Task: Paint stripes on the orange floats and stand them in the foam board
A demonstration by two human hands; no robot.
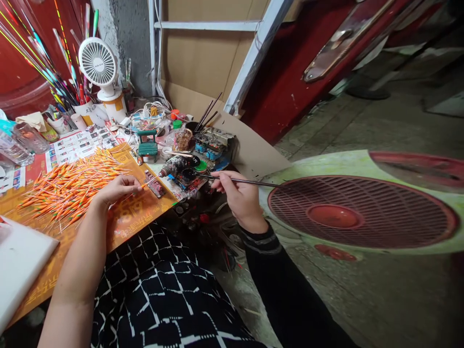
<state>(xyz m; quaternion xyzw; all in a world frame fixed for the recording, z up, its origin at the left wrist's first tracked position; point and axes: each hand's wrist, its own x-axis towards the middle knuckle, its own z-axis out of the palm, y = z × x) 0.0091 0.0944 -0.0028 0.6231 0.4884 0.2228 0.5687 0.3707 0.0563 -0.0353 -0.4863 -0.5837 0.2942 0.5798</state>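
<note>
My left hand is closed in a pinch at the table's front edge, on a small orange fishing float with a thin pale stem pointing right. Just under the float's tip lies a narrow pinkish block. My right hand grips a thin dark paintbrush, its handle pointing right. The brush tip reaches left to a small black paint pot; whether it touches the paint I cannot tell. Left of my left hand spreads a heap of similar orange floats with green ends.
A white fan stands at the back beside long colourful rods. Paint-stained bottles, a green miniature bench and brushes crowd the table's right corner. White foam lies front left. A large floor fan stands at right.
</note>
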